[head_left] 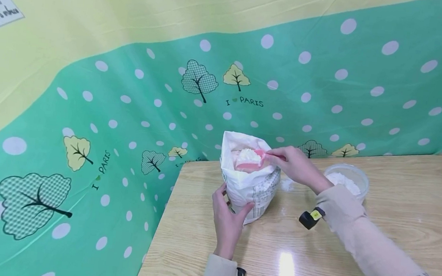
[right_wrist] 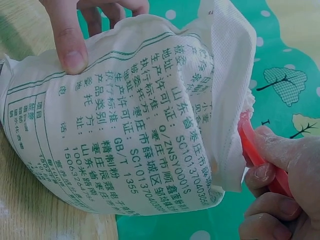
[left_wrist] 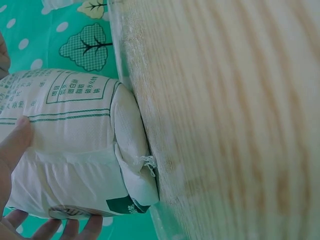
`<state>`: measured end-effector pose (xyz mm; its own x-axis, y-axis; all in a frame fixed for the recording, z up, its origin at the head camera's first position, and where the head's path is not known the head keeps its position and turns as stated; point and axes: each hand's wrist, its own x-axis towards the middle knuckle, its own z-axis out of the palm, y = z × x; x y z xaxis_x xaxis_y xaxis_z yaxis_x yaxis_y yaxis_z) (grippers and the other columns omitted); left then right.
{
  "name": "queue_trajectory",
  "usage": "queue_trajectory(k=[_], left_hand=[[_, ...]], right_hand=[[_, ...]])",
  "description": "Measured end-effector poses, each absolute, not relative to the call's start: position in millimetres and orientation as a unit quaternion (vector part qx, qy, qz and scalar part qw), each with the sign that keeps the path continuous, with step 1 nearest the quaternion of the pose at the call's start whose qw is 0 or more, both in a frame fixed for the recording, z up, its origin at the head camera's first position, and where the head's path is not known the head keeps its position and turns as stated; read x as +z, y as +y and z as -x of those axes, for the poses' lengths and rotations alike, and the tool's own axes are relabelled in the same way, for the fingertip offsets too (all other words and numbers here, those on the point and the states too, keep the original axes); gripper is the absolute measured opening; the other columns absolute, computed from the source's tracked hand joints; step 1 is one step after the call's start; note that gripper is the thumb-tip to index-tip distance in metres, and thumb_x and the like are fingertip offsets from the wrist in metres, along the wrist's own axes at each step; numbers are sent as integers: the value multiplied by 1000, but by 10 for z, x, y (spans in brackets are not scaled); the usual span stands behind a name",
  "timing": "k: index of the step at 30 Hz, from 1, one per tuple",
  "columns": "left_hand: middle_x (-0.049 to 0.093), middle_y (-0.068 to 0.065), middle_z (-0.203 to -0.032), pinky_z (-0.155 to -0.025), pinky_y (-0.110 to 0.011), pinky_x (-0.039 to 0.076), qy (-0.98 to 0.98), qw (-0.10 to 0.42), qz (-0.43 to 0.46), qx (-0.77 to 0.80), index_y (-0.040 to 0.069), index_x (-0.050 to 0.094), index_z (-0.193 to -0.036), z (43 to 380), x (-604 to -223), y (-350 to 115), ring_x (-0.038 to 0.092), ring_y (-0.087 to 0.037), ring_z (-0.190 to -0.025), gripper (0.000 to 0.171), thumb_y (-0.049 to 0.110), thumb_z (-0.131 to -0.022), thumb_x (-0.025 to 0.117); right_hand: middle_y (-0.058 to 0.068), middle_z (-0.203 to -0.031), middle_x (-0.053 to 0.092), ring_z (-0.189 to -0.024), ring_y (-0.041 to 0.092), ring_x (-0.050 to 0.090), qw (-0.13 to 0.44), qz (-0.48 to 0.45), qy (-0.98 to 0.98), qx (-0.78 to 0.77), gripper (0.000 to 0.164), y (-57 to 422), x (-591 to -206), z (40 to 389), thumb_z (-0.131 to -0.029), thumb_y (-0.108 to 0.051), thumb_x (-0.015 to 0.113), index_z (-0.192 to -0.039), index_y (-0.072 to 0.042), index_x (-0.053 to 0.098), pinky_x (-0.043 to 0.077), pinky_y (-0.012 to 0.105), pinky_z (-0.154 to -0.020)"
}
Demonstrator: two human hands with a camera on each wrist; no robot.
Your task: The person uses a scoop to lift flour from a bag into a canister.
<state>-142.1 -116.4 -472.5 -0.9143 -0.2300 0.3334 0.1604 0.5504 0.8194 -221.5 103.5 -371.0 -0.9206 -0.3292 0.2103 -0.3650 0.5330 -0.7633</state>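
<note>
A white woven flour bag [head_left: 253, 192] with green print stands open-topped on the wooden table. My left hand [head_left: 229, 221] grips its lower side, the thumb [left_wrist: 16, 140] on one face and the fingers round the other. In my right hand [head_left: 296, 165] is the handle of a pink scoop [head_left: 248, 165], tilted within the bag's mouth. White flour [head_left: 248, 155] is heaped on the scoop. From the right wrist view, the thumb and curled fingers hold the red-pink handle [right_wrist: 255, 145] beside the bag's rim; the scoop's bowl is mostly hidden there.
To the right, behind my right forearm, a clear bowl [head_left: 366, 181] holds white flour [head_left: 344, 182]. A little spilled flour [head_left: 287, 184] lies between bag and bowl. Patterned green cloth [head_left: 160, 105] hangs along the table's back and left edges.
</note>
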Motion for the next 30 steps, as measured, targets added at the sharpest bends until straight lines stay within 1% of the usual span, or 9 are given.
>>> queue_trajectory(k=[10,17,24,30], left_hand=[[46,1,-136,-101,-34,52,-855,210,-18,-474,19,39,-144,1416,-4724,-1164,47,-16,-128,88,33,-72,88],[46,2,-136,-101,-31,52,-857,211,-17,-470,19,39,-143,1419,-4722,-1165,47,-15,-128,87,34,-72,88],[46,1,-136,-101,-32,52,-856,209,-17,-472,19,39,-143,1415,-4719,-1168,47,-16,-128,88,33,-72,88],[46,1,-136,-101,-34,52,-855,210,-15,-475,19,39,-143,1416,-4722,-1167,47,-16,-128,88,33,-72,88]], right_hand=[[18,-116,71,-85,22,59,39,-202,-875,438,29,1049,-3652,2193,-100,-14,58,-124,-1,68,50,35,-77],[17,-114,71,-83,21,59,36,-202,-875,439,30,1067,-3630,2186,-101,-18,58,-124,-2,68,51,36,-78],[18,-118,70,-91,24,63,32,-201,-870,449,32,1089,-3603,2171,-101,-19,57,-125,-1,67,54,40,-83],[19,-117,70,-93,26,64,34,-201,-869,451,33,1103,-3576,2164,-102,-21,56,-126,0,66,54,41,-84]])
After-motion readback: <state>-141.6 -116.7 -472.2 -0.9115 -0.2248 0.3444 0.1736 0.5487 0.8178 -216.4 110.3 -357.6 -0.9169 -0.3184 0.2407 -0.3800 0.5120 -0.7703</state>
